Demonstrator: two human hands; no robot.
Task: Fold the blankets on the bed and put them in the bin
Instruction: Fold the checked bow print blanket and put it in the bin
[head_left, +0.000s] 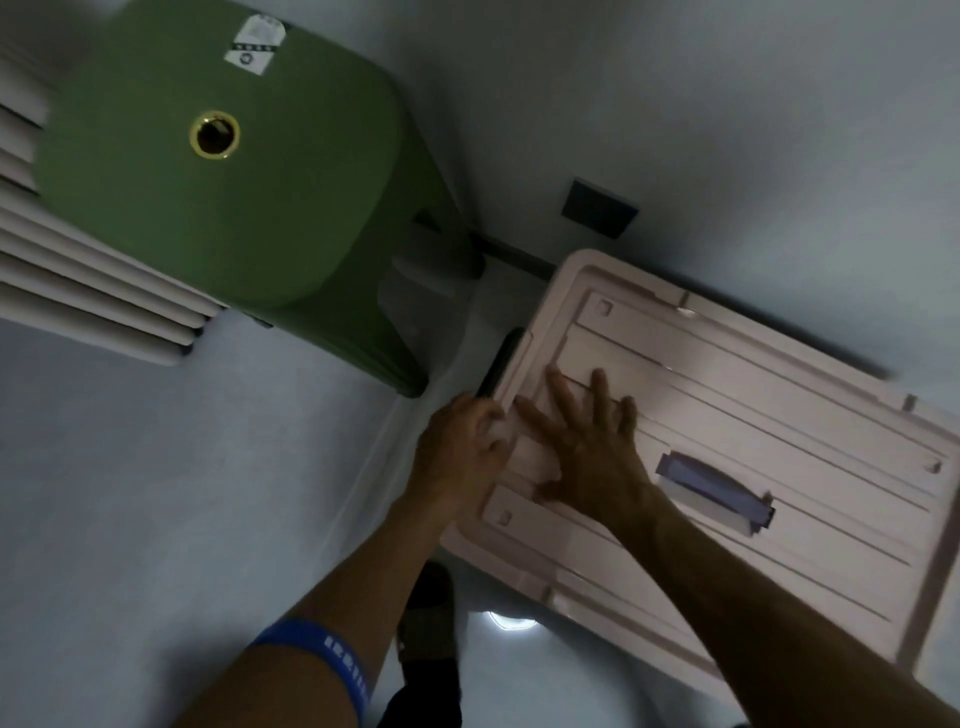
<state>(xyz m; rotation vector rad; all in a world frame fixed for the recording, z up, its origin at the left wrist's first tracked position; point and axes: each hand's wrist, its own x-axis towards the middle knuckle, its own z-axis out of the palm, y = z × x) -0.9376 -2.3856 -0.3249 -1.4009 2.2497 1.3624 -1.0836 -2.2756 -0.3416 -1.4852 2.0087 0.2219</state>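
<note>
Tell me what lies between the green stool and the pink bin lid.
In the head view, a strip of pale floor separates the green stool from the bin lid; nothing stands on it.

Pale pink bin (753, 415), lid on, floor-standing.

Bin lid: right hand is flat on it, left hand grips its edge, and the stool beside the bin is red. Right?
Not quite. In the head view the stool is green, not red. The rest stands: the right hand lies flat with spread fingers on the bin lid, and the left hand grips its edge.
</note>
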